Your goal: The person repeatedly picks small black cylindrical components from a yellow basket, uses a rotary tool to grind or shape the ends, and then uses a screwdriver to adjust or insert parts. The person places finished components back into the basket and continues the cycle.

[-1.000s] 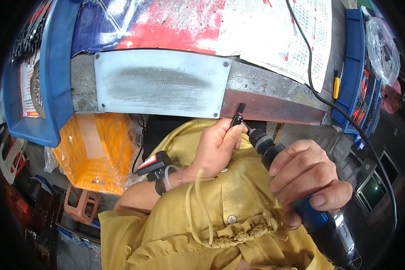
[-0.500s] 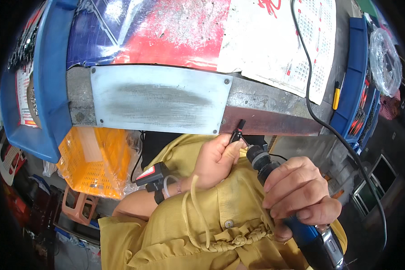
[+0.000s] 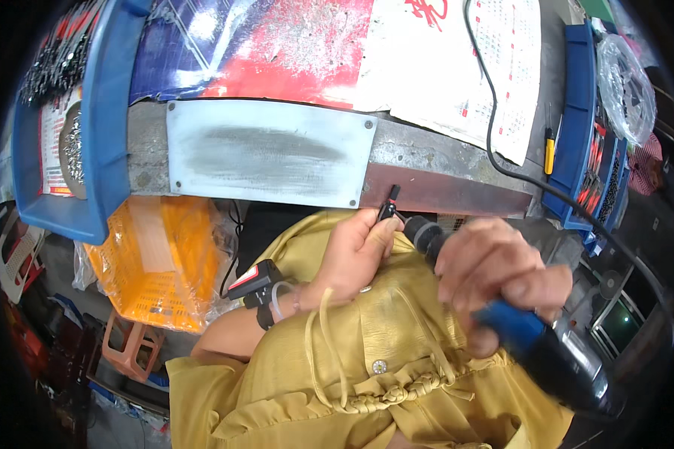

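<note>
Just below the bench's front edge, my left hand pinches a small black part between thumb and fingers, its narrow end pointing away from me. What exactly the part is cannot be made out. My right hand, smeared by motion, is wrapped round a blue and black electric screwdriver. The driver lies tilted, its dark nose aimed left at the black part. Its thin bit reaches the part or stops very near it; the contact point is too small to tell.
A pale, scuffed plate is fixed to the bench edge. Blue bins at left hold rivet-like pieces and dark tools; another blue bin stands right. A black cable crosses the bench near a yellow-handled tool. A yellow basket sits below.
The screwdriver's body has swung to the right and lies flatter, my right hand turning with it. My left hand still holds the black part. The whole view has shifted slightly.
</note>
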Available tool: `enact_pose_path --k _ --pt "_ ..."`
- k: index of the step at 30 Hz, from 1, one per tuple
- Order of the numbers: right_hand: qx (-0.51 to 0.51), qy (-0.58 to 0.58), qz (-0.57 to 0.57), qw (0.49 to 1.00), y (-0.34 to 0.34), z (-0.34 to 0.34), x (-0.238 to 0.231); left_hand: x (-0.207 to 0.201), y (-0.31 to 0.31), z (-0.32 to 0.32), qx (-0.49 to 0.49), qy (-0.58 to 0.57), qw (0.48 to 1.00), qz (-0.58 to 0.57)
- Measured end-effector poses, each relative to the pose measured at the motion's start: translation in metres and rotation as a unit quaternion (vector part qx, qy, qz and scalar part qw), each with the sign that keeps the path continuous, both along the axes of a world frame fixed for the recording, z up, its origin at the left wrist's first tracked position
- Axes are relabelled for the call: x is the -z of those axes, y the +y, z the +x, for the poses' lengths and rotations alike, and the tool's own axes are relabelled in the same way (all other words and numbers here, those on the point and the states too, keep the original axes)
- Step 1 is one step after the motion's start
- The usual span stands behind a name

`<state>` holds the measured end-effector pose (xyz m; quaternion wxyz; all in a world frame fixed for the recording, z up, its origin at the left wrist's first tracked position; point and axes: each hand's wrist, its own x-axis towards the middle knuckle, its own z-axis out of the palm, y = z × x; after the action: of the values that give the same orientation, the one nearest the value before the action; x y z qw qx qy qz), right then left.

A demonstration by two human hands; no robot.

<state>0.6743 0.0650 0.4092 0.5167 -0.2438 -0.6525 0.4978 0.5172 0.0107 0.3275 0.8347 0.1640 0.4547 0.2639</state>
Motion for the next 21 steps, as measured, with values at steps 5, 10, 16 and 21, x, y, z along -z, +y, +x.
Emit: enact_pose_path --k 5,10,16,21 --pt "0.132 0.047 -0.035 0.989 0.004 0.001 -0.003 -0.006 0.011 -0.011 0.035 -0.037 0.999 -0.003" --pt "0.306 -0.408 -0.096 0.855 0.028 0.018 -0.015 -0.023 0.015 -0.033 0.025 -0.101 0.995 0.006" --pt "0.292 -0.584 0.049 0.756 0.051 0.031 0.042 -0.052 0.02 -0.047 0.07 -0.046 0.992 0.098" --pt "0.298 -0.56 0.025 0.772 0.041 0.045 0.037 -0.058 0.024 -0.038 0.034 -0.052 0.993 0.101"
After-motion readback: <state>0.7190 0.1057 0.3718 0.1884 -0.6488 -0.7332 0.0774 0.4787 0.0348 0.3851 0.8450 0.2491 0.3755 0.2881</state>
